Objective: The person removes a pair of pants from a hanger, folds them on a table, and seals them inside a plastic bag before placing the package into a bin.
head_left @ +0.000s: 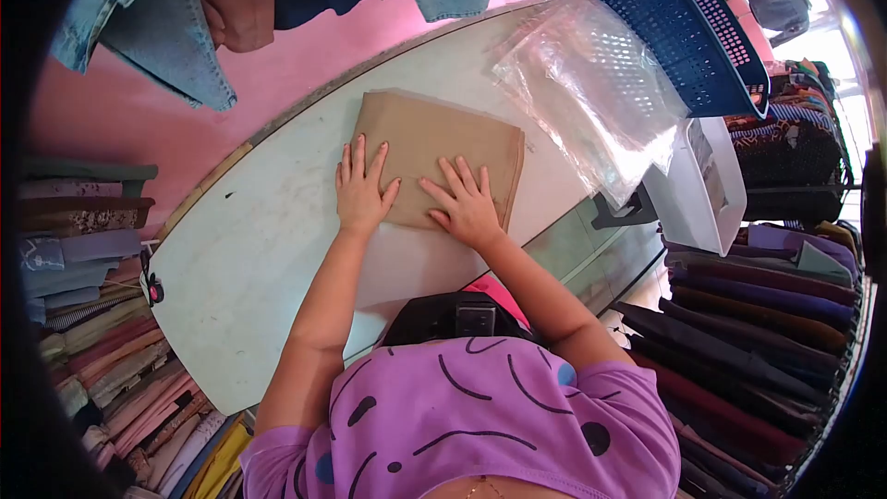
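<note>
A tan folded cloth (443,134) lies flat on the white table (249,222) in front of me. On its left edge rests my left hand (363,189), fingers spread and pointing away from me. My right hand (467,203) lies on the cloth's near right part, its fingers also apart. Both palms are down and neither hand grips anything. To the right of the cloth, clear plastic bags (591,83) lie in a shiny pile on the table.
A blue plastic basket (679,28) stands at the far right, above a white bin (698,189). Folded fabrics (102,314) are stacked at the left, and more dark folded clothes (758,314) at the right. Denim garments (157,28) hang along the pink wall. A small dark object (153,288) sits at the table's left edge.
</note>
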Available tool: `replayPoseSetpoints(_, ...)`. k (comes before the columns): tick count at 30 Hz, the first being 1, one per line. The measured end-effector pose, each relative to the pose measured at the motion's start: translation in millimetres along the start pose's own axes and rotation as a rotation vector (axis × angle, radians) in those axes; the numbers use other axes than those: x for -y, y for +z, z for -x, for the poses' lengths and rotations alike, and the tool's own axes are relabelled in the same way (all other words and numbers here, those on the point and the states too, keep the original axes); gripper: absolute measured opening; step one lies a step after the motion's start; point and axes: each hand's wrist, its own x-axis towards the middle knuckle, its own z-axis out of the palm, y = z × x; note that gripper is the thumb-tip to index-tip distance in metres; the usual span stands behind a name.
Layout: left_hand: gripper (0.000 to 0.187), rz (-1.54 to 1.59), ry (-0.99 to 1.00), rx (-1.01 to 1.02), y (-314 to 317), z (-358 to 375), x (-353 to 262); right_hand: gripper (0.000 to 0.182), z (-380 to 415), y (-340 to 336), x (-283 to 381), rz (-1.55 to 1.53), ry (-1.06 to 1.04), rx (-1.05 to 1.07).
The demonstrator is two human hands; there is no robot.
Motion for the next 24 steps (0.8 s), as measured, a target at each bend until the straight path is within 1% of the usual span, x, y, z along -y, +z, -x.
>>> replayPoseSetpoints(1,0.064,-0.005,0.01,-0.002,-2,0,0,0.057,3,1,-3,-0.001,0.006,-0.01)
replayPoseSetpoints(3,0.064,0.019,-0.004,0.006,-3,-1,-2,0.058,10,-2,-19,-0.07,-0.086,0.013)
replayPoseSetpoints(7,0.063,0.006,-0.013,-0.041,-1,0,-3,0.058,27,-28,-57,-0.07,-0.138,0.075)
replayPoseSetpoints(9,0.064,0.014,-0.013,-0.035,0,1,-3,0.046,33,-33,-82,-0.274,-0.114,0.064)
replayPoseSetpoints(10,0.064,0.002,-0.032,-0.05,0,2,-5,0.046,33,-35,-101,-0.28,-0.141,0.065)
replayPoseSetpoints(12,0.063,0.045,-0.053,-0.038,-2,5,-9,0.028,32,-40,-138,-0.491,-0.015,-0.143)
replayPoseSetpoints(14,0.063,0.039,-0.07,-0.054,0,8,-15,0.017,29,-57,-170,-0.519,0.245,-0.328)
replayPoseSetpoints(16,0.063,0.039,-0.088,-0.068,6,13,-26,0.015,23,-76,-206,-0.305,0.276,-0.443)
replayPoseSetpoints(17,0.063,0.029,-0.107,-0.08,8,15,-33,0.015,18,-83,-223,-0.312,0.271,-0.446)
replayPoseSetpoints(19,0.062,0.015,-0.135,-0.094,14,16,-46,0.011,8,-94,-252,-0.13,0.215,-0.543)
replayPoseSetpoints(20,0.062,0.015,-0.143,-0.104,17,17,-54,0.011,3,-97,-262,-0.136,0.208,-0.537)
replayPoseSetpoints(22,0.062,0.01,-0.167,-0.118,22,20,-66,0.01,-8,-101,-279,0.03,0.132,-0.562)
replayPoseSetpoints(23,0.062,0.001,-0.177,-0.123,24,21,-71,0.01,-10,-95,-293,0.022,0.121,-0.557)
replayPoseSetpoints(24,0.063,-0.009,-0.188,-0.129,26,22,-75,0.01,-12,-85,-308,-0.034,0.245,-0.435)
